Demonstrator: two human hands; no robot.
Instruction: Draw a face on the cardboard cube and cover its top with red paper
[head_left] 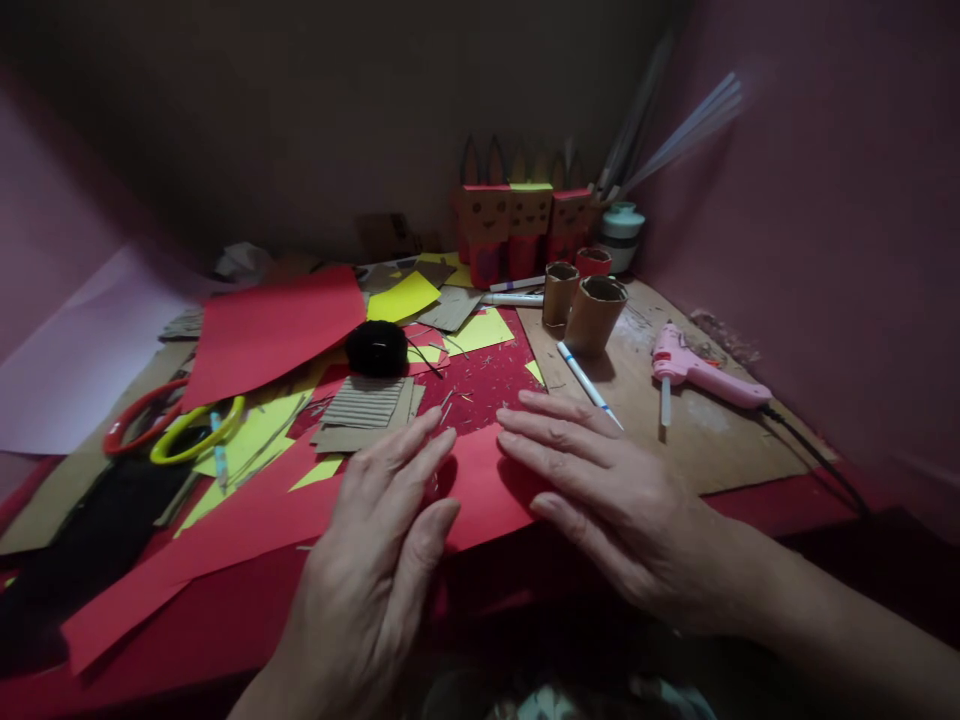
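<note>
A long strip of red paper (474, 490) lies across the front of the table, running off to the lower left. My left hand (382, 520) rests at the strip with its fingers stretched out. Opposite it, my right hand (600, 480) lies on or just over the strip's right part, palm down, fingers extended. Neither hand grips anything. Part of the paper is hidden under both hands. Beyond my left fingers sits a stack of corrugated cardboard pieces (364, 405), with a ball of black yarn (377, 348) behind it.
A pink glue gun (705, 370) lies on a wooden board (720, 450) at right, its cord trailing over the front edge. Cardboard tubes (596, 318) and a marker (587, 382) are near it. Scissors (196, 430) and a red sheet (274, 330) lie left. Cardboard figures (486, 215) stand behind.
</note>
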